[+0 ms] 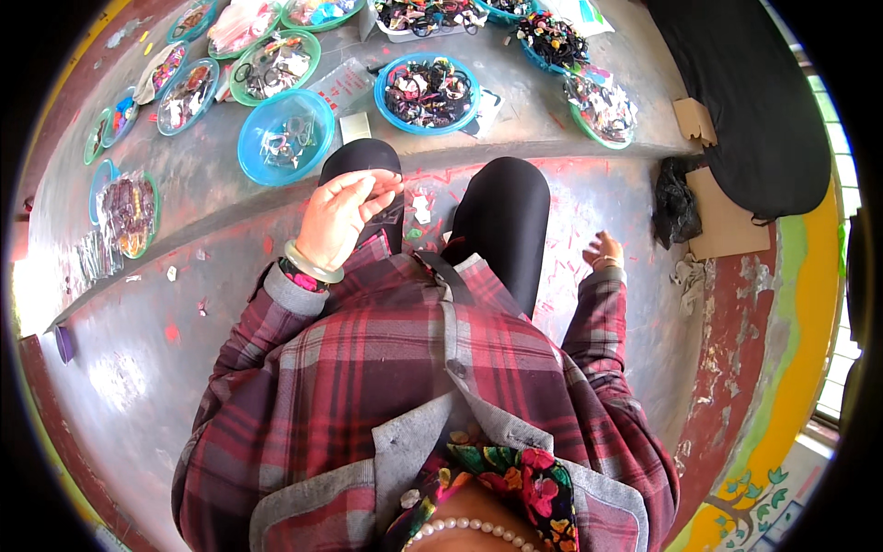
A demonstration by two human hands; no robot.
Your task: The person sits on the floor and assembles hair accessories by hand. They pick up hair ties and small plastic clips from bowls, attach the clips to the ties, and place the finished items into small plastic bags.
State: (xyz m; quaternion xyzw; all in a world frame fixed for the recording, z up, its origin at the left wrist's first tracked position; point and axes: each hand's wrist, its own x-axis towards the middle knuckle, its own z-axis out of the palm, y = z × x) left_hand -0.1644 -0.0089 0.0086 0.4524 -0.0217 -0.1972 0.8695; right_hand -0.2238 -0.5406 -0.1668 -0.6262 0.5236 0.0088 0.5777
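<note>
Blue plastic forms the shallow bowl [258, 166] nearest the left hand [333, 221]; it stands by the near edge of the grey ledge [515, 136], a few small dark-looped pieces in its middle. A fuller blue bowl [414, 127] sits to its right, also toward that edge, with a pale card [355, 128] lying between them. The bowls probably keep loose little pieces from scattering, and the front ones seem set within easy reach. The left hand is raised just beside the left knee [357, 153], half closed, fingers bent toward the thumb; nothing shows between them, though I cannot tell whether something tiny is pinched. The right hand [604, 248], out over the floor [570, 294] below the ledge's edge, is loosely open, fingers slightly bent, with nothing visible in it.
</note>
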